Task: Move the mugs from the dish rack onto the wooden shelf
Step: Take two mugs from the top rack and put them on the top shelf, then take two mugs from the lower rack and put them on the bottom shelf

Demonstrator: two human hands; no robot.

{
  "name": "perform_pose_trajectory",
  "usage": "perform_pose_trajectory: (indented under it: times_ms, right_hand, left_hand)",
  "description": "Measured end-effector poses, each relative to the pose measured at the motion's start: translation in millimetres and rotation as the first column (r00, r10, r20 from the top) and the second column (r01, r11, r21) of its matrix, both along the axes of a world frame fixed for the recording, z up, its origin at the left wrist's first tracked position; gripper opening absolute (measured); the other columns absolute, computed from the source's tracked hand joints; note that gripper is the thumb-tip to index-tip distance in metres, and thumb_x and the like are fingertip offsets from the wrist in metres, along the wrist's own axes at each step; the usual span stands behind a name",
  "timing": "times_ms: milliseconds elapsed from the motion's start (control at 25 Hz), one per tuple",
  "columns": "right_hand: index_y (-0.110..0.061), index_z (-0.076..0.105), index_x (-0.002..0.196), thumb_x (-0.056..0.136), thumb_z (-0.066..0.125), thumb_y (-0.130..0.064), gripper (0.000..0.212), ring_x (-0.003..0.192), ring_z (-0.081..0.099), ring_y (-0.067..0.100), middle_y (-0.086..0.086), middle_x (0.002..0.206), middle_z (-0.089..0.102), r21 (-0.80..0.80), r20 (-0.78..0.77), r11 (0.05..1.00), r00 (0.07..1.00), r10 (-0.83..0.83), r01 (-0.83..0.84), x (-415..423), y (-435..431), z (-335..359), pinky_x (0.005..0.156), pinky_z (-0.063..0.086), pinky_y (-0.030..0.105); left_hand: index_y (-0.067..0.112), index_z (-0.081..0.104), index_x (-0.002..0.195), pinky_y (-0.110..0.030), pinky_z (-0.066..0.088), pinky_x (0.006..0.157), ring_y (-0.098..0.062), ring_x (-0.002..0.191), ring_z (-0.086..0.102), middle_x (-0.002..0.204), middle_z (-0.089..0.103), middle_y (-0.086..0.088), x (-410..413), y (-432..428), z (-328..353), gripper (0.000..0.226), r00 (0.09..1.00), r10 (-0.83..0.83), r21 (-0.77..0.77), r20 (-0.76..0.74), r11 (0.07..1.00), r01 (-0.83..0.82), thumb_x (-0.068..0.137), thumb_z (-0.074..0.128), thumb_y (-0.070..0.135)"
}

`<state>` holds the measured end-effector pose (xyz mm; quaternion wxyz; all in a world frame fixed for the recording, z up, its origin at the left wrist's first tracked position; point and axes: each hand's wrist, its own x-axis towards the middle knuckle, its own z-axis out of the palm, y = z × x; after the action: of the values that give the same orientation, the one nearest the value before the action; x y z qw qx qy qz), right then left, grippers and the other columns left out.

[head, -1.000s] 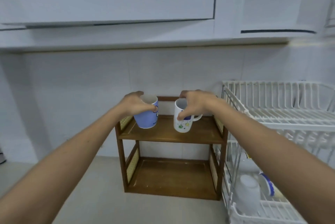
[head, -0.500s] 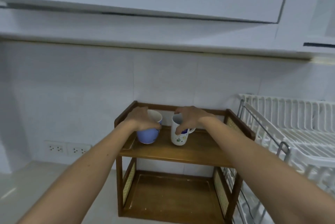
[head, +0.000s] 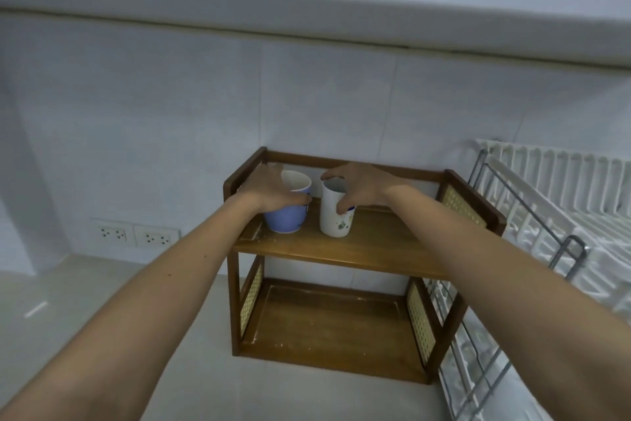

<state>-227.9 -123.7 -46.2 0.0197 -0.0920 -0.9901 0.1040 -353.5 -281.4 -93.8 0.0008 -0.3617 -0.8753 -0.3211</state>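
Note:
A two-tier wooden shelf (head: pixel 375 246) stands against the tiled wall. On the left part of its top board a blue mug (head: pixel 285 221) and a white mug with small coloured prints (head: pixel 336 219) stand upright, close together. My left hand (head: pixel 268 190) wraps the blue mug from the left, thumb on its front. My right hand (head: pixel 360 183) holds the white mug from the right, one finger over its rim and the thumb on its side. The white dish rack (head: pixel 546 212) is at the right, and its lower tier is mostly out of view.
The shelf's lower board (head: pixel 327 321) holds nothing. The rack's metal frame (head: pixel 566 250) stands right beside the shelf's right side panel. Wall sockets (head: pixel 136 234) sit low on the wall at left. A pale countertop (head: pixel 102 284) lies below, and a cabinet hangs overhead.
Both mugs went from tilted at the top board to standing flat on it. My hands have stayed on them, and my view has moved closer and tilted down.

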Motion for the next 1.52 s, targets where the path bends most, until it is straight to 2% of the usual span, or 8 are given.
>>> perform_pose_trajectory:
  times_ms: [520,720,880,1000,1120,1200,1360,1520]
  right_hand:
    - [-0.024,0.02,0.15,0.083,0.066,-0.017,0.082,0.132,0.041,0.027,0.006,0.156,0.029,0.013,0.041,1.0,0.999,-0.005,0.004,1,0,-14,0.103,0.04,0.036]
    - [-0.024,0.015,0.151,0.088,0.059,-0.024,0.078,0.142,0.023,0.027,0.006,0.159,0.017,-0.021,-0.092,0.992,0.988,-0.126,0.124,27,-10,-23,0.112,0.031,0.039]
    - [-0.02,0.03,0.147,0.088,0.06,-0.026,0.066,0.137,0.034,0.02,0.006,0.154,0.03,-0.172,-0.405,0.981,0.9,-0.158,0.095,110,-30,-50,0.105,0.025,0.025]
    - [-0.021,0.044,0.139,0.085,0.06,-0.022,0.056,0.131,0.04,0.012,0.0,0.142,0.047,-0.167,-0.549,0.982,0.82,-0.163,0.083,196,-44,-88,0.107,0.029,0.022]
    - [-0.014,0.062,0.119,0.082,0.061,-0.011,0.038,0.113,0.056,0.012,0.001,0.119,0.064,-0.133,-0.661,0.971,0.712,-0.237,0.2,277,-33,-129,0.095,0.042,0.02]
    - [-0.013,0.064,0.114,0.081,0.064,-0.004,0.034,0.11,0.059,0.017,0.001,0.115,0.066,-0.188,-0.629,0.927,0.685,-0.367,0.324,323,-12,-151,0.091,0.043,0.022]
    - [-0.017,0.061,0.12,0.082,0.063,-0.005,0.039,0.116,0.054,0.021,0.0,0.123,0.062,-0.258,-0.49,0.8,0.641,-0.591,0.541,392,44,-190,0.091,0.04,0.027]
    - [-0.014,0.053,0.129,0.083,0.063,-0.009,0.048,0.125,0.046,0.023,0.005,0.134,0.054,-0.24,-0.323,0.751,0.678,-0.66,0.616,433,99,-222,0.1,0.036,0.031]
  left_hand:
    - [0.013,0.049,0.13,-0.04,0.05,0.096,-0.025,0.116,0.056,0.132,0.057,-0.009,-6,2,-2,0.089,1.0,-0.021,-0.088,-0.006,0.996,0.02,0.062,0.07,0.066]
    - [0.014,0.022,0.151,-0.042,0.037,0.11,-0.032,0.14,0.032,0.158,0.021,-0.013,14,-2,5,0.099,0.996,0.022,-0.191,-0.092,0.981,-0.039,0.076,0.059,0.067]
    - [0.014,0.039,0.143,-0.042,0.036,0.108,-0.03,0.138,0.034,0.152,0.033,-0.013,86,-12,-9,0.062,0.929,0.035,0.144,-0.37,0.989,0.02,0.09,0.058,0.04]
    - [0.017,0.052,0.133,-0.028,0.035,0.105,-0.017,0.132,0.041,0.14,0.047,-0.004,168,-12,-47,0.043,0.916,-0.088,0.358,-0.392,0.903,0.24,0.09,0.058,0.025]
    - [0.019,0.059,0.124,-0.013,0.034,0.101,-0.008,0.121,0.048,0.128,0.054,0.002,246,-3,-88,0.034,0.876,-0.301,0.394,-0.376,0.804,0.446,0.09,0.057,0.018]
    - [0.015,0.064,0.119,-0.009,0.033,0.101,-0.009,0.117,0.052,0.122,0.059,-0.001,289,13,-110,0.032,0.816,-0.445,0.358,-0.368,0.743,0.566,0.088,0.058,0.011]
    - [0.013,0.064,0.117,-0.018,0.042,0.098,-0.011,0.114,0.055,0.119,0.062,-0.001,350,62,-138,0.031,0.711,-0.657,0.267,-0.251,0.658,0.704,0.088,0.057,0.007]
    - [0.022,0.048,0.134,-0.027,0.037,0.106,-0.008,0.129,0.041,0.137,0.046,0.005,381,119,-165,0.046,0.786,-0.613,0.147,-0.085,0.772,0.618,0.09,0.056,0.017]
